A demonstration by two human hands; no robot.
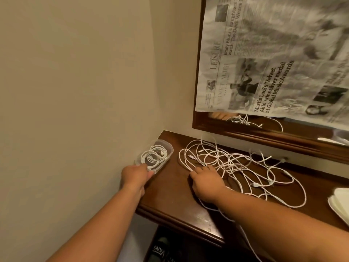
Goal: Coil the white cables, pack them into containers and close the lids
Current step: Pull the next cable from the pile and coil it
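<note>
**One coil packed, a tangle loose on the table**

A white coil (154,156) lies in neat round loops inside a clear container (166,146). Its plug ends are tucked on the right side of the loops. The container is oblong with rounded corners and has no lid on. It sits at the far left corner of the table (170,195), close to the wall (75,91).

Just to its right, the other cables (236,165) sprawl in a loose white tangle. Thin strands cross each other in wide loops over much of the dark tabletop, with small connectors showing here and there. One strand hangs off the front edge under the right forearm.

The left hand (135,175) grips the near end of the container, fingers curled under it and the thumb against its rim. The right hand (206,183) lies palm down on the left part of the tangle. Its fingers are stretched forward and rest on the strands.

Behind the table hangs a dark-framed mirror (264,137), mostly covered by a newspaper (273,63). The bare strip along its bottom reflects the cables. A white stack (340,201) sits at the right edge of the table, cut off by the frame. A dark shoe (160,250) stands on the floor below.
</note>
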